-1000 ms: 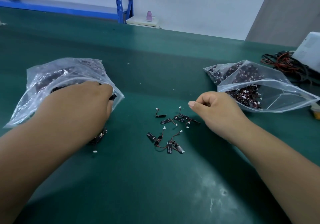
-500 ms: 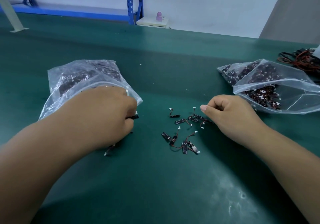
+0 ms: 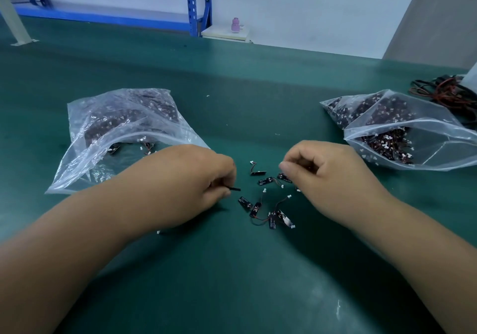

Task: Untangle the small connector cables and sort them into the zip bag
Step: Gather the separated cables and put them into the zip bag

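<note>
Leftward hand has come off the mouth of the left bag and now sits at frame centre, so both hands close on the cables scattered on the desk between them. The left hand has its fingers curled and pinching a tab, a thin black piece whose free end pokes out level, pointing right toward the pile. The right hand is curled too, thumb pressed to forefinger above the upper pieces; whether anything is pinched there I cannot tell. The pile lies just right of the left fingertips and just below and left of the right ones, its pieces pointing every which way, the lowest few linked by looping red wires. The right hand looks nearer the upper pieces, the left nearer the lower ones. The left bag's open mouth lies behind the left wrist, toward the upper left; the right bag lies open at the right edge.
</note>
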`<state>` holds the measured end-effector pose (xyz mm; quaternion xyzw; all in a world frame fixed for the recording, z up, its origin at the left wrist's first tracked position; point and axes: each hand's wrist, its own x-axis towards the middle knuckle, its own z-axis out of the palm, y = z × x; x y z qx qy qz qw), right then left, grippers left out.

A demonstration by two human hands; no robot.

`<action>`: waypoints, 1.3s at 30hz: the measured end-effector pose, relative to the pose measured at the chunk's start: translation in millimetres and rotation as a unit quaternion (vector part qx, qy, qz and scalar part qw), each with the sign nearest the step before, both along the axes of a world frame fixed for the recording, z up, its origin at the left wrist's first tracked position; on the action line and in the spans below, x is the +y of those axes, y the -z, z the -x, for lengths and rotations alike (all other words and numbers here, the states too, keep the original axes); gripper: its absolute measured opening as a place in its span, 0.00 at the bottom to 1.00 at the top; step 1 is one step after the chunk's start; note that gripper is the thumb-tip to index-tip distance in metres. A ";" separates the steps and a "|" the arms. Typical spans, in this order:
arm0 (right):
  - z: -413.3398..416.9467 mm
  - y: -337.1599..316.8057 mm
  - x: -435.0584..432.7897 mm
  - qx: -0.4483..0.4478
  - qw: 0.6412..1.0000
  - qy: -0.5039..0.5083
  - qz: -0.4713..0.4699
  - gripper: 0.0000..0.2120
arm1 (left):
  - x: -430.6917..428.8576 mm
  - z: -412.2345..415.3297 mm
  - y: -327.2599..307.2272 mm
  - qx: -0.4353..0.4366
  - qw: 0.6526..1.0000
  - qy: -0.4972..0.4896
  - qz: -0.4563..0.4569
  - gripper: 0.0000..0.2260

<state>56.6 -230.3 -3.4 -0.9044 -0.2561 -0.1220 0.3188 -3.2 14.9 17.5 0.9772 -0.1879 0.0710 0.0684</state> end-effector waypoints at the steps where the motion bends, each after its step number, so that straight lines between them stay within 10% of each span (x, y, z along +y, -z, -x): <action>1: 5.1 -2.4 3.6 -0.014 1.000 -0.021 0.018 0.07 | -0.9 -1.4 2.9 0.005 1.000 0.005 0.018 0.07; 15: 29.6 -6.0 30.7 -0.088 0.980 -0.087 0.153 0.08 | -4.6 -8.2 16.5 0.030 0.992 0.028 0.121 0.09; 23: 2.4 -51.4 -17.9 0.231 0.971 -0.041 0.053 0.03 | 6.1 -9.8 17.1 -0.006 1.000 -0.008 -0.006 0.04; 32: 4.4 -55.6 -22.7 0.318 0.917 -0.030 0.237 0.06 | 7.4 -8.5 15.1 0.015 0.997 -0.047 -0.051 0.06; 39: -4.0 -60.0 -27.5 0.195 0.979 0.043 0.039 0.08 | 7.7 -10.7 14.5 0.014 0.998 -0.029 -0.048 0.06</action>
